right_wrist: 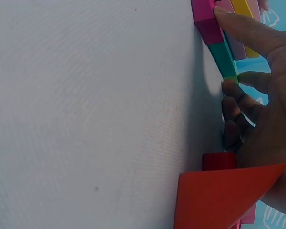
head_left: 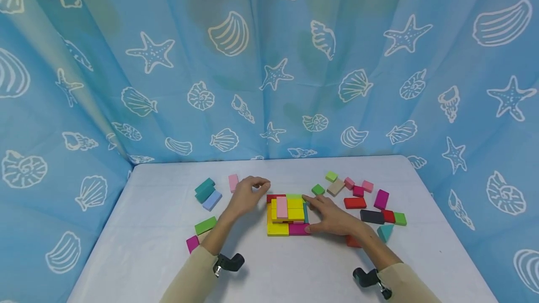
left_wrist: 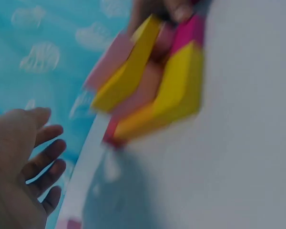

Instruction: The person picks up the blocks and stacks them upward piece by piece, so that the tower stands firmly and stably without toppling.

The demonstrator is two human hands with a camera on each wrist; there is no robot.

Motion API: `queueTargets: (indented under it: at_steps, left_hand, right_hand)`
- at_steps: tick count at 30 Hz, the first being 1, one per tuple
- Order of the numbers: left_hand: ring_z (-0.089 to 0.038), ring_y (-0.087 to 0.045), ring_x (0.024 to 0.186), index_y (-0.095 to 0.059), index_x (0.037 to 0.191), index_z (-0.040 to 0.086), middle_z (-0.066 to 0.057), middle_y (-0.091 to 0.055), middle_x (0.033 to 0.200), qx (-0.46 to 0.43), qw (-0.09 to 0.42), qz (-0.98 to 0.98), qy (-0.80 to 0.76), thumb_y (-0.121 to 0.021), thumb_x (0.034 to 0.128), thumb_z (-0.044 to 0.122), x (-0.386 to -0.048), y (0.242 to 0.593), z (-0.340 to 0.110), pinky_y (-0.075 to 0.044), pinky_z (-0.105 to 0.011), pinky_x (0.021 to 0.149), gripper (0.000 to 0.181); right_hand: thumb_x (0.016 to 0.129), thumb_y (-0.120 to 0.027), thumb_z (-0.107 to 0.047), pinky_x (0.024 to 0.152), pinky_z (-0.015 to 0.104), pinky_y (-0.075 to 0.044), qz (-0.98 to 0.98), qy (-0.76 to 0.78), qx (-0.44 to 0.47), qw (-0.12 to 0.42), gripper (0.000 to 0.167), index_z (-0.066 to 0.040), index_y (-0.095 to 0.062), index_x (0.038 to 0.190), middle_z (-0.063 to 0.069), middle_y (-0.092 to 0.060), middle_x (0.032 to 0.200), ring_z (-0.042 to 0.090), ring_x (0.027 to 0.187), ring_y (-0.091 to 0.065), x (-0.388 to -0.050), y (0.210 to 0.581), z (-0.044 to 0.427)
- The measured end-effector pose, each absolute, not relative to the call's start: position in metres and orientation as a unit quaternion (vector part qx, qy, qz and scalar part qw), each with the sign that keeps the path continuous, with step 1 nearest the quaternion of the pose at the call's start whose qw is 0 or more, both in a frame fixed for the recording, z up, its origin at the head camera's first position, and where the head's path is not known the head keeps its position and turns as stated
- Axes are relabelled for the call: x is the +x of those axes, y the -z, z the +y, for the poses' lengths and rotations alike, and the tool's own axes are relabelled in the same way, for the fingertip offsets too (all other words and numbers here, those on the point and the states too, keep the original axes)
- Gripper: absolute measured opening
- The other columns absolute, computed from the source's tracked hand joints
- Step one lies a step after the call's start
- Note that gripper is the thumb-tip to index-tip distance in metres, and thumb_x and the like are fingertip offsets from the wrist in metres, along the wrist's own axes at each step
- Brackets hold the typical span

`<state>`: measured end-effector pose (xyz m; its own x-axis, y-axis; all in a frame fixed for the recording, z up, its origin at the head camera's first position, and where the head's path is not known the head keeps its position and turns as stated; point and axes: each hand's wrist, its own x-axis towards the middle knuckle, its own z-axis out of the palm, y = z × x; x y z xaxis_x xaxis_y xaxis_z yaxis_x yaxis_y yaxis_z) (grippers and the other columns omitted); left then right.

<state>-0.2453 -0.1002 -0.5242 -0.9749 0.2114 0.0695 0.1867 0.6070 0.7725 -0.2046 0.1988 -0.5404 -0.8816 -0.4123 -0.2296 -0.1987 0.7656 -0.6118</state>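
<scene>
A low stack of coloured wooden blocks stands mid-table: a yellow block point(head_left: 278, 230) and a magenta block point(head_left: 298, 229) at the front, a red one point(head_left: 275, 197) and a light green one behind. Yellow blocks lie on top, with a pink block point(head_left: 281, 207) across them. My left hand point(head_left: 248, 196) hovers left of the stack, apart from it, fingers loosely bent and holding nothing. At the stack's right side is my right hand point(head_left: 334, 215). Its thumb point(right_wrist: 248, 31) touches the magenta block, and its forefinger touches the green block beside the teal one point(right_wrist: 223, 59).
Left of the stack lie teal blocks point(head_left: 205, 190), a blue block point(head_left: 212, 200), a pink block point(head_left: 233, 182) and a green block point(head_left: 205, 225). Several loose blocks lie right, including a black block point(head_left: 372, 217) and a teal triangle point(head_left: 385, 233). A patterned curtain point(head_left: 252, 60) hangs behind.
</scene>
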Motion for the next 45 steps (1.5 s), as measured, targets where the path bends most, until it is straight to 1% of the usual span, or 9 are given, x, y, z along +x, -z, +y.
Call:
queueTargets:
  at_steps: [4, 8, 14, 19, 27, 31, 36, 40, 45]
  left_hand:
    - [-0.026, -0.061, 0.101, -0.074, 0.118, 0.011, -0.007, -0.069, 0.11, 0.094, -0.033, 0.913, -0.395, -0.067, 0.0979, 0.026, -0.264, 0.525, -0.13, -0.053, -0.043, 0.089, 0.026]
    - [-0.036, -0.059, 0.109, -0.071, 0.121, 0.002, -0.02, -0.067, 0.115, 0.073, -0.064, 0.924, -0.37, -0.07, 0.0939, 0.015, -0.275, 0.531, -0.156, -0.049, -0.05, 0.093, 0.03]
    - [-0.046, -0.047, 0.13, -0.062, 0.134, -0.002, -0.028, -0.055, 0.135, 0.032, -0.025, 0.941, -0.335, -0.071, 0.0938, 0.015, -0.275, 0.535, -0.173, -0.038, -0.057, 0.109, 0.044]
    - [-0.045, -0.048, 0.131, -0.063, 0.132, 0.001, -0.025, -0.057, 0.136, 0.031, -0.014, 0.949, -0.315, -0.07, 0.0954, 0.02, -0.272, 0.534, -0.173, -0.037, -0.056, 0.11, 0.042]
    - [-0.025, -0.065, 0.101, -0.064, 0.119, 0.01, -0.01, -0.068, 0.116, 0.033, -0.023, 0.927, -0.373, -0.071, 0.0945, 0.016, -0.266, 0.524, -0.157, -0.055, -0.041, 0.088, 0.027]
    - [-0.024, -0.067, 0.099, -0.067, 0.118, 0.012, -0.008, -0.069, 0.114, 0.069, -0.055, 0.908, -0.41, -0.07, 0.0952, 0.013, -0.262, 0.515, -0.138, -0.057, -0.039, 0.087, 0.023]
    - [-0.018, -0.067, 0.098, -0.07, 0.122, 0.017, -0.002, -0.068, 0.115, 0.144, -0.071, 0.873, -0.46, -0.071, 0.0955, 0.02, -0.254, 0.505, -0.108, -0.057, -0.033, 0.087, 0.027]
    - [-0.012, -0.065, 0.097, -0.071, 0.123, 0.021, 0.005, -0.068, 0.116, 0.213, -0.043, 0.839, -0.498, -0.07, 0.0962, 0.026, -0.241, 0.496, -0.082, -0.056, -0.03, 0.086, 0.027]
    - [-0.01, -0.062, 0.1, -0.073, 0.12, 0.025, 0.011, -0.07, 0.116, 0.252, 0.03, 0.823, -0.507, -0.072, 0.0946, 0.03, -0.226, 0.49, -0.055, -0.055, -0.031, 0.089, 0.026]
  right_hand:
    - [0.067, -0.089, -0.049, 0.098, 0.054, -0.052, 0.921, 0.301, -0.167, 0.181, 0.107, -0.033, -0.033, 0.157, -0.001, -0.048, 0.138, 0.022, 0.13, -0.042, -0.204, 0.542, 0.199]
    - [0.068, -0.09, -0.047, 0.098, 0.054, -0.051, 0.92, 0.301, -0.171, 0.182, 0.107, -0.031, -0.034, 0.157, 0.0, -0.049, 0.137, 0.023, 0.13, -0.043, -0.203, 0.541, 0.198]
    - [0.068, -0.089, -0.047, 0.098, 0.055, -0.051, 0.92, 0.298, -0.178, 0.181, 0.107, -0.03, -0.034, 0.158, 0.001, -0.049, 0.138, 0.023, 0.13, -0.043, -0.203, 0.54, 0.198]
    - [0.068, -0.089, -0.048, 0.098, 0.055, -0.051, 0.921, 0.297, -0.172, 0.182, 0.107, -0.033, -0.033, 0.158, 0.001, -0.048, 0.139, 0.023, 0.131, -0.042, -0.203, 0.541, 0.198]
    - [0.067, -0.09, -0.048, 0.098, 0.055, -0.051, 0.923, 0.297, -0.164, 0.182, 0.107, -0.033, -0.034, 0.157, 0.0, -0.049, 0.137, 0.022, 0.13, -0.042, -0.204, 0.54, 0.199]
    - [0.067, -0.09, -0.047, 0.098, 0.055, -0.051, 0.923, 0.297, -0.165, 0.182, 0.106, -0.032, -0.034, 0.157, 0.0, -0.049, 0.136, 0.023, 0.13, -0.042, -0.204, 0.54, 0.199]
    - [0.067, -0.09, -0.048, 0.097, 0.056, -0.051, 0.922, 0.298, -0.166, 0.18, 0.107, -0.033, -0.034, 0.157, 0.001, -0.049, 0.138, 0.024, 0.13, -0.042, -0.204, 0.539, 0.199]
    - [0.067, -0.089, -0.05, 0.098, 0.057, -0.05, 0.924, 0.295, -0.167, 0.178, 0.107, -0.034, -0.034, 0.157, 0.0, -0.049, 0.138, 0.023, 0.131, -0.042, -0.204, 0.538, 0.199]
    - [0.069, -0.088, -0.049, 0.1, 0.061, -0.047, 0.921, 0.299, -0.175, 0.176, 0.104, -0.032, -0.035, 0.157, 0.002, -0.047, 0.142, 0.026, 0.135, -0.041, -0.204, 0.537, 0.2]
